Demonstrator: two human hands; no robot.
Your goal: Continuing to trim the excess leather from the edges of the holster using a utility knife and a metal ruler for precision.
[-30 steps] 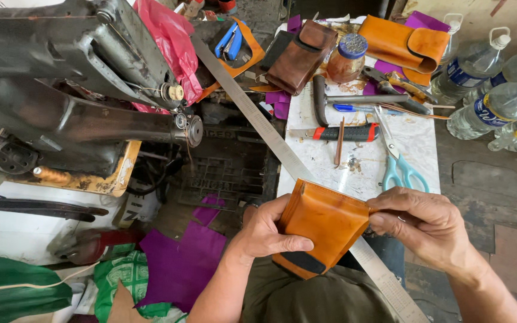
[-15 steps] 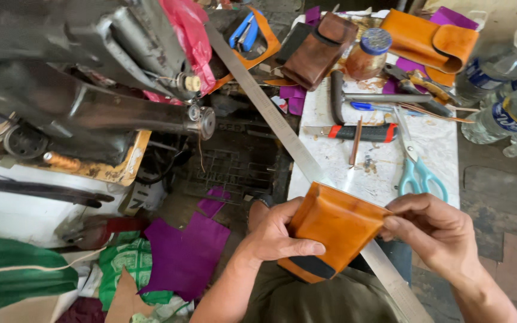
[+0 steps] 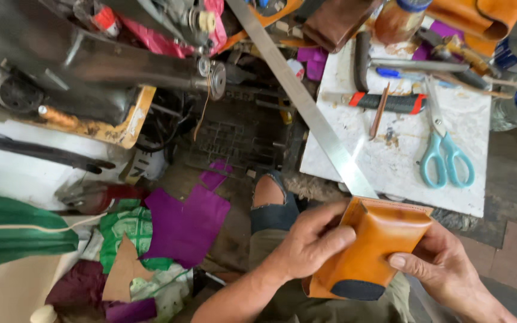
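Tan leather pouch (image 3: 373, 248): gripped between left hand (image 3: 309, 245) and right hand (image 3: 441, 269). Beyond them, white surface (image 3: 396, 155) carrying teal scissors (image 3: 446, 152), steel ruler (image 3: 306, 101).

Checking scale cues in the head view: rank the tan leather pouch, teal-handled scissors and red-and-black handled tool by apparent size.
1. Tan leather pouch, though it sits nearest the camera.
2. Teal-handled scissors.
3. Red-and-black handled tool; close to the scissors, so unsure.
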